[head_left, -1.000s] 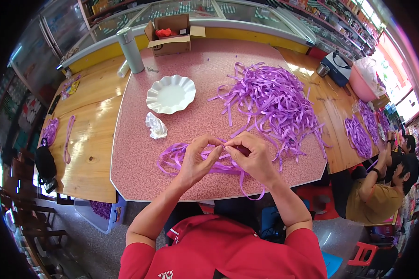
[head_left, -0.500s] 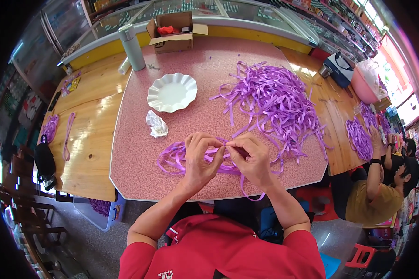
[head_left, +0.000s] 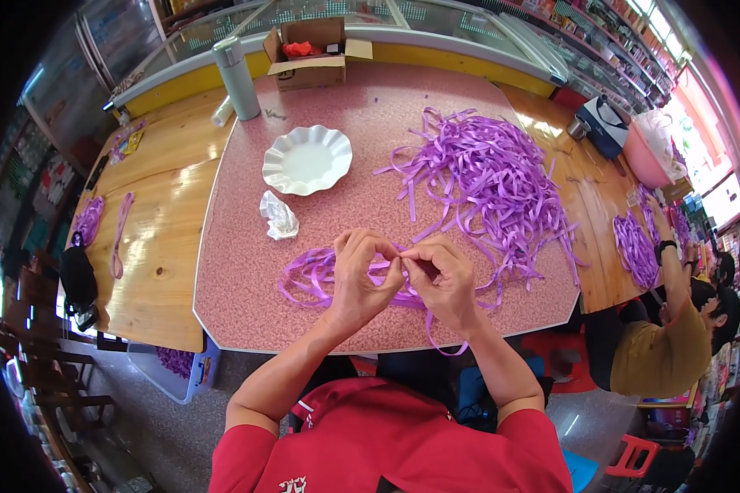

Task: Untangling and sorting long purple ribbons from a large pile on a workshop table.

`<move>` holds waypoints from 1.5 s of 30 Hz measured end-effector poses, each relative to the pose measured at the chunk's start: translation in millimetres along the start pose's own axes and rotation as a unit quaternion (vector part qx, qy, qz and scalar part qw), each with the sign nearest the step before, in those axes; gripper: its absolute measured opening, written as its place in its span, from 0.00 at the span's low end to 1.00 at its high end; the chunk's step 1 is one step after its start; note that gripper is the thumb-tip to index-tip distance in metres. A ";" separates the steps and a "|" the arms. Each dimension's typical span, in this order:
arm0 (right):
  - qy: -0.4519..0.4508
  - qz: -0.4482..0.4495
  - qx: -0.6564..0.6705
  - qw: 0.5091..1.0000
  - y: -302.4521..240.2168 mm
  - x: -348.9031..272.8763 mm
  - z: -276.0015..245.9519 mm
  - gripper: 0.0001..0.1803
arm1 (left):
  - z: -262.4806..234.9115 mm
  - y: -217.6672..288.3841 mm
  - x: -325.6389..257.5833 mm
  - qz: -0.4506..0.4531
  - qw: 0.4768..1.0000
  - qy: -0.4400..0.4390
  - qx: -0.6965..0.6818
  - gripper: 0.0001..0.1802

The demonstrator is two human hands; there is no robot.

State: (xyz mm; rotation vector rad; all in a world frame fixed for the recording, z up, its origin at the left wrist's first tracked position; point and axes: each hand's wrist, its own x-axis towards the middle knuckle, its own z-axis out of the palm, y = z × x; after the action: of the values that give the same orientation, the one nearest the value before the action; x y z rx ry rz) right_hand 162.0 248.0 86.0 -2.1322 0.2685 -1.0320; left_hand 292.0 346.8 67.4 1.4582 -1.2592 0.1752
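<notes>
My left hand [head_left: 363,275] and my right hand [head_left: 442,281] meet fingertip to fingertip over the near part of the pink table. Both pinch a purple ribbon; the exact spot between the fingertips is too small to make out. Beneath and left of my hands lies a loose bundle of purple ribbons [head_left: 294,279], partly covered by my left hand. One ribbon end loops down [head_left: 446,348] at the table's near edge, below my right hand. To the right, a large tangled heap of purple ribbons [head_left: 497,185] spreads over the table.
On the pink tabletop [head_left: 238,271] are a white scalloped bowl [head_left: 307,161], crumpled white paper [head_left: 279,217], a grey-green flask [head_left: 238,82] and an open cardboard box [head_left: 308,72]. A co-worker [head_left: 662,349] handles purple ribbons [head_left: 635,251] at right. A plastic bin [head_left: 177,374] stands lower left.
My hands stay pinched together over the ribbon, with only a slight shift of the fingers. At right, the co-worker's arm has moved. The whole view has shifted a little.
</notes>
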 end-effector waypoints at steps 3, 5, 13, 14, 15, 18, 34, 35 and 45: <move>0.008 0.010 0.035 0.999 2.3 0.0 3.0 0.05 | 1.5 -4.8 -1.9 -0.029 0.999 -0.019 -0.037 0.11; 0.003 0.088 0.110 0.990 0.2 -2.6 6.1 0.04 | 3.2 -9.1 -5.4 -0.096 0.987 -0.025 -0.127 0.10; -0.023 0.287 0.289 0.913 5.1 -7.7 3.3 0.07 | 6.5 -14.1 -15.4 -0.163 0.953 0.009 -0.254 0.08; -0.026 0.284 0.291 0.913 5.2 -7.6 3.0 0.07 | 4.4 -13.5 -15.6 -0.148 0.965 0.008 -0.216 0.08; -0.029 0.281 0.292 0.914 5.3 -7.5 3.0 0.06 | 3.8 -14.1 -16.0 -0.148 0.965 0.008 -0.216 0.08; -0.027 0.250 0.281 0.926 7.8 -9.4 4.6 0.05 | 2.4 -15.1 -16.9 -0.131 0.976 -0.025 -0.173 0.08; -0.002 0.010 0.045 0.999 11.2 -1.6 7.1 0.09 | 2.2 -18.8 -20.9 -0.156 0.956 -0.042 -0.244 0.08; -0.002 0.004 0.030 1.000 9.2 -0.7 7.0 0.09 | 1.9 -19.2 -21.3 -0.163 0.953 -0.045 -0.252 0.08; 0.008 0.022 0.004 1.000 7.9 -6.1 9.7 0.08 | -1.4 -21.1 -22.4 -0.123 0.962 -0.073 -0.231 0.07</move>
State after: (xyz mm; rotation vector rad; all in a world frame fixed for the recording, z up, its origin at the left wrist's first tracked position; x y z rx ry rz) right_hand 166.2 250.5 73.0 -2.1035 0.3168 -1.0236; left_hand 299.3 356.3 39.0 1.2163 -1.1281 -0.3782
